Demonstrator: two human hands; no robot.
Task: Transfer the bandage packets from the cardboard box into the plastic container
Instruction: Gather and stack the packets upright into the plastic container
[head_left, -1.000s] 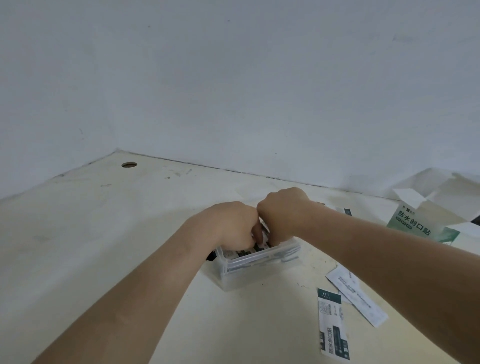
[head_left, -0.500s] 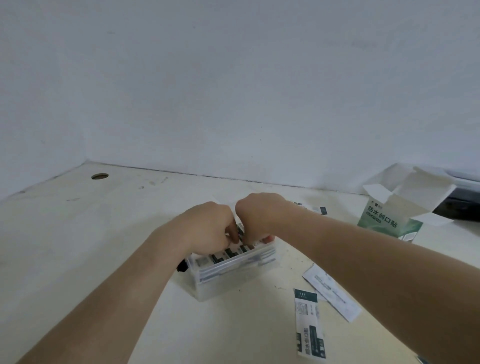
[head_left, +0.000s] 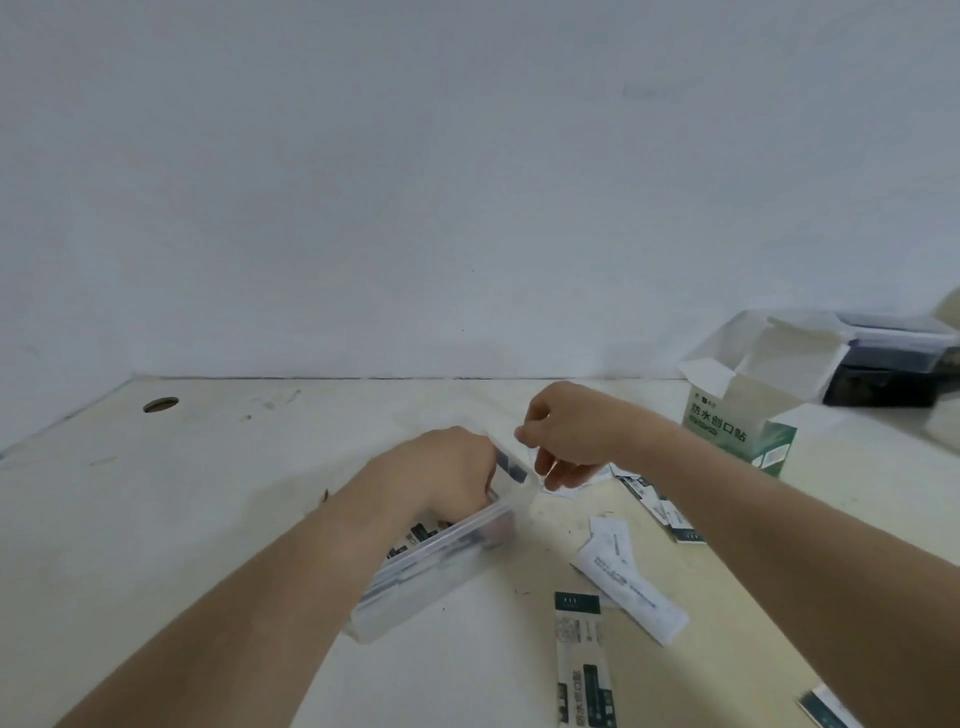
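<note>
Bandage packets (head_left: 581, 657) are scattered on the table (head_left: 182, 519) right of the clear plastic container (head_left: 431, 566), more stacked inside it. Left hand (head_left: 441, 475) reaches in, grip hidden; right hand (head_left: 563, 434) hovers loosely curled, and the open cardboard box (head_left: 743, 415) sits far right.

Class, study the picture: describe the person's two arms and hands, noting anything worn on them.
Both forearms are bare to the picture's lower edge, with no sleeve in view. The left hand and right hand wear no gloves, and no watch, ring or bracelet shows on either. The fingertips are too blurred to judge the nails.
</note>
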